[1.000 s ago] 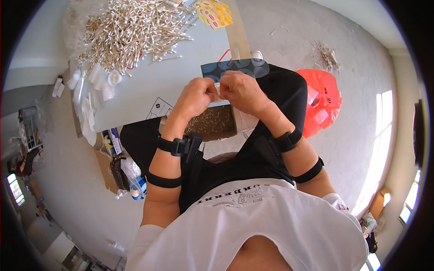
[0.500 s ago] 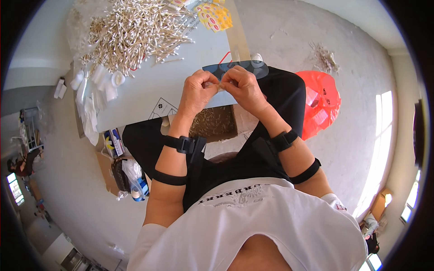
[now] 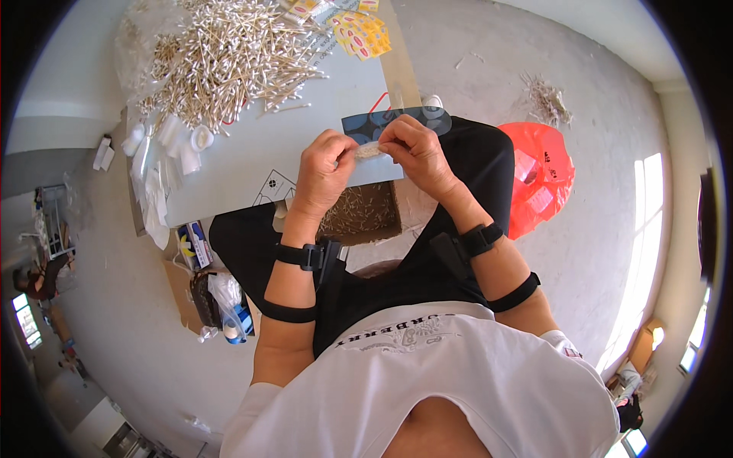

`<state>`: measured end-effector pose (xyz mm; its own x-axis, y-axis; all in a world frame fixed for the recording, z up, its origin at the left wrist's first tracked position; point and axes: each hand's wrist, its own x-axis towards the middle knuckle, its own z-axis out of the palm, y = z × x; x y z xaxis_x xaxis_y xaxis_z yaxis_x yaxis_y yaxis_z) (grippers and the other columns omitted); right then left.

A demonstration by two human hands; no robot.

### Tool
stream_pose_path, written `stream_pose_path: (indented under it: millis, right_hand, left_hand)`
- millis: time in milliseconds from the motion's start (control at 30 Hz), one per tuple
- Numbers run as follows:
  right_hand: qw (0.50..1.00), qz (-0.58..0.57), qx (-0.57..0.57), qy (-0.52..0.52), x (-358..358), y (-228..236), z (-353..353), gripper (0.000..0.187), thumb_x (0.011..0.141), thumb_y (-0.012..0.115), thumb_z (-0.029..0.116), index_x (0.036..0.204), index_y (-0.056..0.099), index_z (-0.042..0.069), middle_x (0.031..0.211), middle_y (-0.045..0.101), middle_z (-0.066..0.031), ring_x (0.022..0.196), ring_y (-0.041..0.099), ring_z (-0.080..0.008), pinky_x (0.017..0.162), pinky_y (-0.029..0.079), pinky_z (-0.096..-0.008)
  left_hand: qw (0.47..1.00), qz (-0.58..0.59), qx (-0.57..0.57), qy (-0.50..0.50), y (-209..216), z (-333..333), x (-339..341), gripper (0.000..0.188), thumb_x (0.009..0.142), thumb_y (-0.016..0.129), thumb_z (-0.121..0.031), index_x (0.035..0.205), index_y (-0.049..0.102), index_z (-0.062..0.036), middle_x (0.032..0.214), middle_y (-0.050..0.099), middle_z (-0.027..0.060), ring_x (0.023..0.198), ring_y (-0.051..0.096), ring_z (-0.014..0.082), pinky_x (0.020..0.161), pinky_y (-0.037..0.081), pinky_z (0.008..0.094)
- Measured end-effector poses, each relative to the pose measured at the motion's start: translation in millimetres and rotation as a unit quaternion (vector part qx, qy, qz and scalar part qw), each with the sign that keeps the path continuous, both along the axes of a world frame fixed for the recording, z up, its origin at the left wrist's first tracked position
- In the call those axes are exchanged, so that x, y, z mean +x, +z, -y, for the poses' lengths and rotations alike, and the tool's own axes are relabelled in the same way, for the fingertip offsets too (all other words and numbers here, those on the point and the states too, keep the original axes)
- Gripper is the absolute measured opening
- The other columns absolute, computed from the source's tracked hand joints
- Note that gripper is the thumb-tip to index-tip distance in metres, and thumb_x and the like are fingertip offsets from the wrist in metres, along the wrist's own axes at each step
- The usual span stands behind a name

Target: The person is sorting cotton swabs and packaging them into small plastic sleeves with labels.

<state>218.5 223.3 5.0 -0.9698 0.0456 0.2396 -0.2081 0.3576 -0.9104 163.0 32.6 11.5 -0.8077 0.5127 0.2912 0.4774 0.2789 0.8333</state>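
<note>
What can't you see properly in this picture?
- Head view: the small pale bundle is mostly covered by the left hand and right hand, and too small to identify.
- The box of sticks lies partly under the table.
- The yellow packets are cut off by the top edge.

Grey floor (image 3: 588, 91), sunlit window (image 3: 637, 252)

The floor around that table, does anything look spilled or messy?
Yes. A small clump of cotton swabs lies loose on the bare floor beyond the red plastic bag, apart from the big swab pile on the table.
</note>
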Motion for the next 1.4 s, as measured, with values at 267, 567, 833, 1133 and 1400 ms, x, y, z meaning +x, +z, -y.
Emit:
stream_pose_path:
  millis: [267,567,833,1133,1400]
  right_hand:
    - [0.996,-0.046,0.064,-0.033,1,0,6,0.008,0.084,0.063,-0.001,0.086,0.056,0.001,0.085,0.054,-0.0118,0.076,0.056,-0.0297,0.068,0.047,-0.0351]
    - [0.960,-0.153,0.232,-0.022,-14,17,20,0.010,0.071,0.068,0.006,0.076,0.059,0.008,0.086,0.057,-0.0062,0.089,0.055,-0.0277,0.077,0.045,-0.0390]
    - [0.957,-0.167,0.238,0.019,-19,8,-3,0.012,0.067,0.065,-0.001,0.074,0.056,0.003,0.088,0.058,-0.0088,0.086,0.055,-0.0288,0.077,0.048,-0.0373]
    - [0.978,-0.117,0.174,-0.012,-1,12,-27,0.013,0.071,0.066,0.001,0.083,0.060,0.003,0.087,0.058,-0.0114,0.085,0.058,-0.0297,0.075,0.050,-0.0361]
    - [0.999,0.003,0.048,-0.005,3,24,-12,0.013,0.078,0.073,0.009,0.087,0.065,0.004,0.085,0.058,-0.0101,0.075,0.061,-0.0230,0.067,0.049,-0.0331]
  left_hand:
    - [0.988,-0.148,-0.047,0.021,1,-8,1,0.015,0.074,0.059,0.008,0.082,0.052,-0.0017,0.081,0.055,0.0131,0.072,0.059,0.0353,0.060,0.050,0.0425]
    - [0.969,-0.221,-0.113,0.008,-3,-12,0,0.017,0.074,0.059,0.006,0.081,0.046,-0.0015,0.079,0.048,0.0143,0.069,0.056,0.0337,0.059,0.050,0.0419]
    - [0.975,-0.202,-0.091,0.008,-5,-11,-1,0.018,0.073,0.058,0.007,0.082,0.045,-0.0014,0.080,0.049,0.0153,0.070,0.056,0.0355,0.059,0.049,0.0428]
    - [0.980,-0.186,-0.064,0.012,-4,-16,3,0.018,0.074,0.059,0.009,0.083,0.047,-0.0016,0.080,0.051,0.0144,0.071,0.057,0.0354,0.061,0.049,0.0429]
    - [0.980,-0.188,-0.060,0.001,-1,-9,2,0.017,0.075,0.060,0.011,0.085,0.052,0.0002,0.082,0.056,0.0141,0.075,0.061,0.0344,0.063,0.051,0.0414]
